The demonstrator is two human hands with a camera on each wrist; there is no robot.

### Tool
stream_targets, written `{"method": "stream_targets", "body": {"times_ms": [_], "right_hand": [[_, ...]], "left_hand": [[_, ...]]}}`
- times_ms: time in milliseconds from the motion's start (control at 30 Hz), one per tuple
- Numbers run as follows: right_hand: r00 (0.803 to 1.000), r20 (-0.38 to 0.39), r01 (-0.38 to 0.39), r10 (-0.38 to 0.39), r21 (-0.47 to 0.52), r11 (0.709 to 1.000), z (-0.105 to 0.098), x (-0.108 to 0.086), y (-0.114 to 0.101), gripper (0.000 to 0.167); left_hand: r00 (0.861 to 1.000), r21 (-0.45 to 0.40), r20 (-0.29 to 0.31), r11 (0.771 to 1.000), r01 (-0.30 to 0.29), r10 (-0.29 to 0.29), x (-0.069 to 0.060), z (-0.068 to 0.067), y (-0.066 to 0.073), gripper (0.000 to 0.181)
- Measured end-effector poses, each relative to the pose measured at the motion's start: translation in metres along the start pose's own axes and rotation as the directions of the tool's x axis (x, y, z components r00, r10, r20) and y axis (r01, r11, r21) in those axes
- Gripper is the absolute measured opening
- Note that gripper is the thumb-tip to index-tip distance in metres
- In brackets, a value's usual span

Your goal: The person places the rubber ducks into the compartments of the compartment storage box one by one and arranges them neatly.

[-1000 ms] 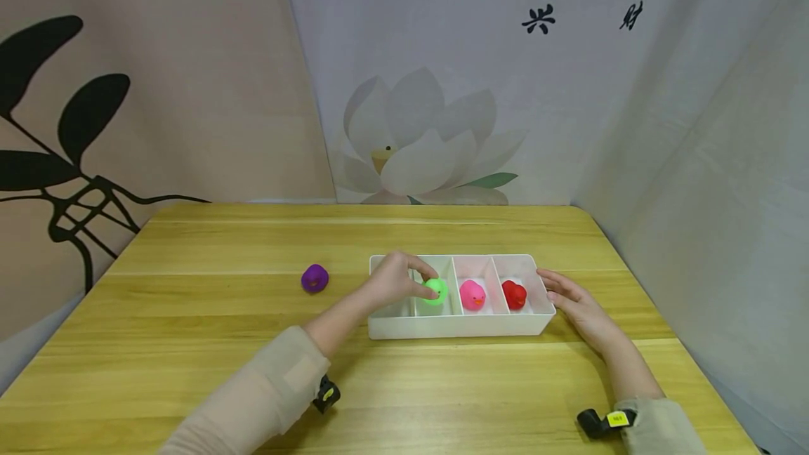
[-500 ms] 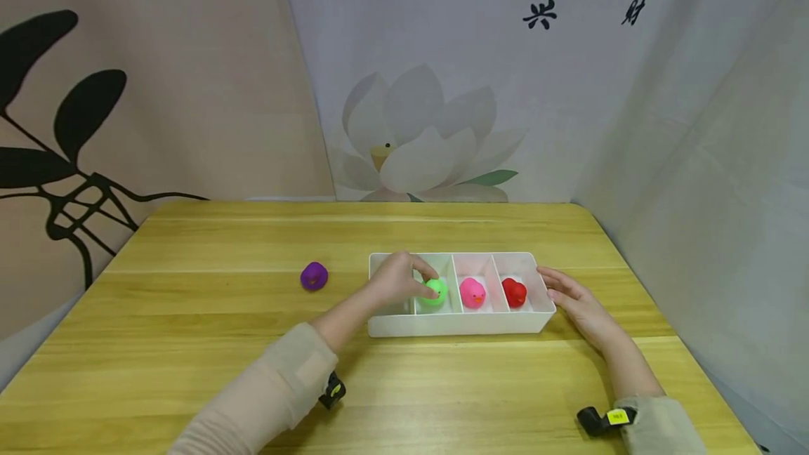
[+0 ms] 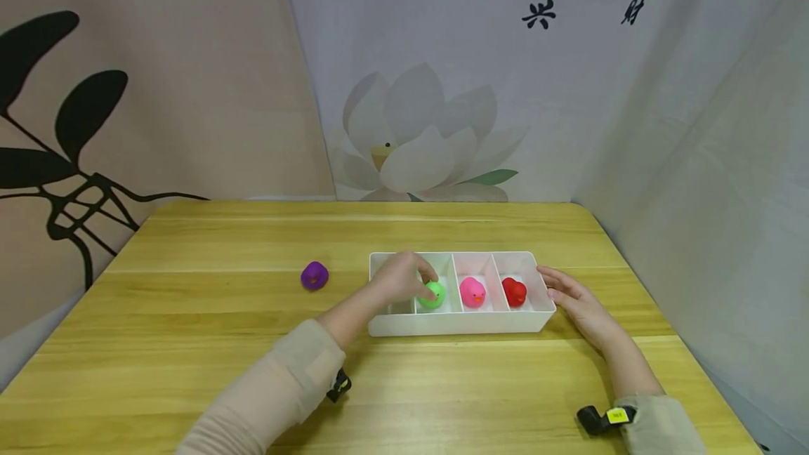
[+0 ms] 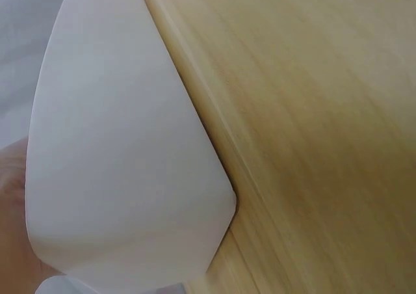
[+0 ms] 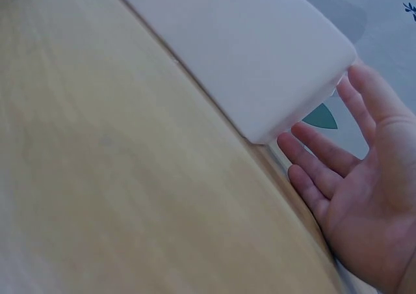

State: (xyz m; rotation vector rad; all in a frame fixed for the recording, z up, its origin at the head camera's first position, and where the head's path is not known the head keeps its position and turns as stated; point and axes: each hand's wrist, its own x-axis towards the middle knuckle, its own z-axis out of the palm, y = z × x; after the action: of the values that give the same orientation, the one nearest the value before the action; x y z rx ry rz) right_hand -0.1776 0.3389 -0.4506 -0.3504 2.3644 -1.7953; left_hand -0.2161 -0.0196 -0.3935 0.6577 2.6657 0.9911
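A white divided box (image 3: 455, 325) stands on the table, its long side towards me. My left hand (image 3: 398, 278) reaches over its left part, thumb and fingers round a green toy duck (image 3: 430, 298) low in the second compartment from the left. A pink duck (image 3: 472, 293) and a red duck (image 3: 514, 293) sit in the two compartments to the right. My right hand (image 3: 584, 313) rests its extended fingers against the box's right end; in the right wrist view, that hand (image 5: 370, 183) is beside the box (image 5: 240, 53). The left wrist view shows mainly the box's wall (image 4: 123, 144).
A purple toy (image 3: 314, 276) lies on the wooden table (image 3: 208, 314), left of the box. Behind the table hangs a curtain (image 3: 442, 34) printed with a flower and dark characters. A small black camera is strapped at each wrist.
My left hand and forearm have shifted slightly to the right and the fingers have tilted; the green duck sits a little lower and further left. My right hand stays at the box's end.
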Motion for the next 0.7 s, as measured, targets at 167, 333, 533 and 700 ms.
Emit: {"method": "stream_targets", "body": {"times_ms": [167, 333, 533, 700], "right_hand": [[1.000, -0.001, 0.005, -0.005, 0.000, 1.000, 0.000, 0.001, 0.000, 0.047], [1.000, 0.000, 0.015, -0.015, -0.014, 1.000, 0.000, 0.002, 0.002, 0.047], [1.000, 0.001, 0.015, -0.015, -0.009, 1.000, 0.001, 0.003, 0.002, 0.048], [1.000, -0.002, 0.018, -0.018, -0.008, 1.000, 0.001, 0.002, 0.001, 0.047]], "left_hand": [[1.000, -0.003, 0.006, 1.000, -0.003, 0.003, 0.000, -0.001, 0.001, 0.026], [1.000, -0.008, 0.002, 1.000, -0.022, 0.022, -0.001, -0.002, 0.000, 0.028], [0.998, -0.019, -0.046, 0.999, -0.041, 0.040, -0.004, -0.004, -0.003, 0.032], [0.995, -0.078, -0.084, 0.996, -0.051, 0.044, -0.008, -0.012, -0.004, 0.033]]}}
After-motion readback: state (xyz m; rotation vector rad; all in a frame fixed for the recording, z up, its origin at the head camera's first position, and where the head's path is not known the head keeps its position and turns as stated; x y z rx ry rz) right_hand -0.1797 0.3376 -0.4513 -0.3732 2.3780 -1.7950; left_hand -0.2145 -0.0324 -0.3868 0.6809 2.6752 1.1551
